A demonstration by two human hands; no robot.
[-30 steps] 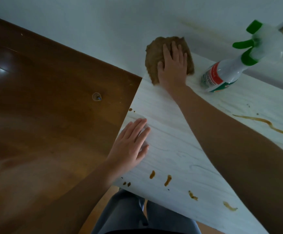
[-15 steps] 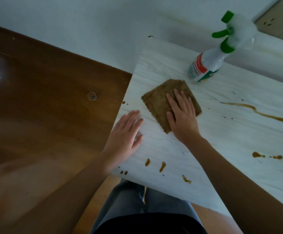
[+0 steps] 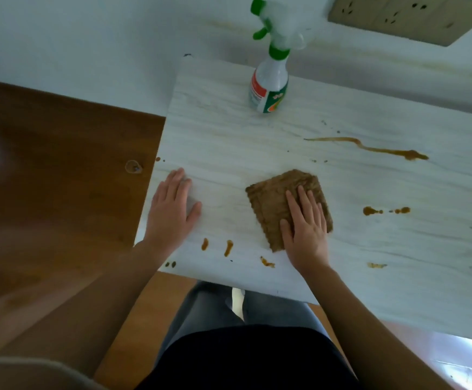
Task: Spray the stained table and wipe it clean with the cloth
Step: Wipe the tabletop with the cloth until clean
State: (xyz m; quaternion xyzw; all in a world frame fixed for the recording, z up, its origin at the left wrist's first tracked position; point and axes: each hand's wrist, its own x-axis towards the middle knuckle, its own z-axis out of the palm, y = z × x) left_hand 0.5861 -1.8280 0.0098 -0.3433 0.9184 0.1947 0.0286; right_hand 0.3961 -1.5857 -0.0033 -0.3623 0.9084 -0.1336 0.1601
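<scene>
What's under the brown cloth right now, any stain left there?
The cloth lies flat on the white table, pressed down by the right hand. Whatever is beneath it is covered, so that cannot be told. Brown drips show just beside its near-left edge.

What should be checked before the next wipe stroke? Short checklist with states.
1. Right hand flat on the cloth: ok.
2. Left hand bracing the table, clear of the cloth: ok.
3. Spray bottle upright, away from the cloth: ok.
4. Stains left: not ok; long streak and near-edge drips remain.
5. Surface wetted by spray: cannot tell.
6. Cloth lying flat: ok.
</scene>
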